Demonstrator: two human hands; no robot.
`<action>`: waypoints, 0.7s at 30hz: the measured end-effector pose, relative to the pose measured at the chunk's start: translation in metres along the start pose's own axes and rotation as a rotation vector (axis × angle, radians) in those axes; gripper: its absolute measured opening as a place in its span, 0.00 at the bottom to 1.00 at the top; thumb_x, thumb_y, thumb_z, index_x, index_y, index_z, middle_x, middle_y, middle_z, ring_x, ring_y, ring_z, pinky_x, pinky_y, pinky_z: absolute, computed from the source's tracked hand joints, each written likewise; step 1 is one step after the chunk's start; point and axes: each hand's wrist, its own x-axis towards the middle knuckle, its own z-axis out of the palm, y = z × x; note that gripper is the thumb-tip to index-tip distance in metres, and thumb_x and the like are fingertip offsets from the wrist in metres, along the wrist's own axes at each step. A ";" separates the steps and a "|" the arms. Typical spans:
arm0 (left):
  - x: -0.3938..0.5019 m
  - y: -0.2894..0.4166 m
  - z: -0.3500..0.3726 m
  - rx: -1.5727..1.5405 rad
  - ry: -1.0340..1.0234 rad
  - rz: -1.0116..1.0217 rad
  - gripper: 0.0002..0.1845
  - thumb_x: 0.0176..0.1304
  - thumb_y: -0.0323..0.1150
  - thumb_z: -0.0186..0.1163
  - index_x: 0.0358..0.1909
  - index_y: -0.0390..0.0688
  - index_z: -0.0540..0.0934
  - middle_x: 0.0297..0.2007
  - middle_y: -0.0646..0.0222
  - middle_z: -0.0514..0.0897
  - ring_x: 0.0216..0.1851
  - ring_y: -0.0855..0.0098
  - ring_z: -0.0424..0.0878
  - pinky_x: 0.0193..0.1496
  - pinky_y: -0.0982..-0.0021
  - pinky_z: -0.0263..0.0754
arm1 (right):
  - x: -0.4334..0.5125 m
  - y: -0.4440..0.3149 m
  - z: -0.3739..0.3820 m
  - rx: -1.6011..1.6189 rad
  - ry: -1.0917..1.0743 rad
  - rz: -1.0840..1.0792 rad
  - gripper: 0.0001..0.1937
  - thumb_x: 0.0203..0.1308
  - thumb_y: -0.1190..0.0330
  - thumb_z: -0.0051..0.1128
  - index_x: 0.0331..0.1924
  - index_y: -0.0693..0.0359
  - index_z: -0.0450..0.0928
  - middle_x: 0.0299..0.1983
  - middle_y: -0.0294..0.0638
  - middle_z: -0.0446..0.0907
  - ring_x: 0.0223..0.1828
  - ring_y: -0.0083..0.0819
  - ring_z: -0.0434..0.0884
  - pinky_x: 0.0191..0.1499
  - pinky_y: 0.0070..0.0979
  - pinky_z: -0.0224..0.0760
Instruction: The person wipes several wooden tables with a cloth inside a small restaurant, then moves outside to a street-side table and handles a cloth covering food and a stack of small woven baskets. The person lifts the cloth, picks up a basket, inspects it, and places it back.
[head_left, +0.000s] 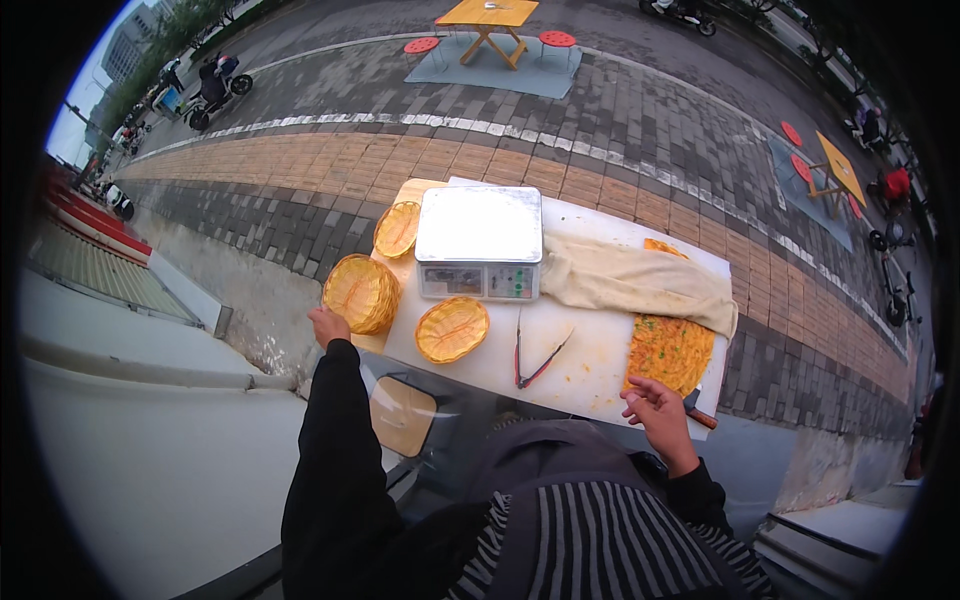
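Observation:
My left hand grips the near-left edge of a stack of oval wicker baskets; its fingertips are partly hidden. Above the near edge of a flatbread sprinkled with green bits, my right hand is empty, its fingers bent and apart. A beige cloth covers the bread's middle. Beside the right hand lies a knife or cleaver with a wooden handle, its blade partly hidden. Spread tongs with red handles rest on the white cutting board. A single wicker basket sits left of them.
A digital scale stands at the board's back left, with another wicker basket beside it. Below the table is a tan-topped stool. Farther out are a folding table, red stools and a parked scooter.

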 end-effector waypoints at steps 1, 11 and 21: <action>-0.006 0.008 -0.006 -0.066 0.023 0.048 0.14 0.76 0.39 0.49 0.45 0.37 0.72 0.41 0.44 0.82 0.43 0.41 0.81 0.47 0.47 0.73 | 0.000 0.000 -0.001 0.004 0.011 -0.005 0.22 0.67 0.68 0.60 0.63 0.69 0.74 0.46 0.42 0.84 0.37 0.22 0.82 0.39 0.19 0.76; -0.252 0.199 -0.049 -0.850 -0.577 0.368 0.10 0.78 0.36 0.51 0.46 0.38 0.69 0.32 0.68 0.77 0.33 0.77 0.74 0.34 0.72 0.69 | 0.000 -0.012 0.007 -0.100 0.025 -0.323 0.34 0.62 0.63 0.68 0.70 0.64 0.66 0.59 0.46 0.76 0.45 0.24 0.82 0.47 0.23 0.77; -0.385 0.312 -0.150 -0.817 -0.911 1.055 0.41 0.59 0.45 0.72 0.69 0.40 0.65 0.66 0.43 0.68 0.66 0.53 0.70 0.62 0.58 0.69 | -0.021 -0.018 -0.033 0.570 0.222 -0.287 0.18 0.70 0.70 0.57 0.59 0.70 0.74 0.51 0.40 0.83 0.52 0.25 0.81 0.55 0.24 0.76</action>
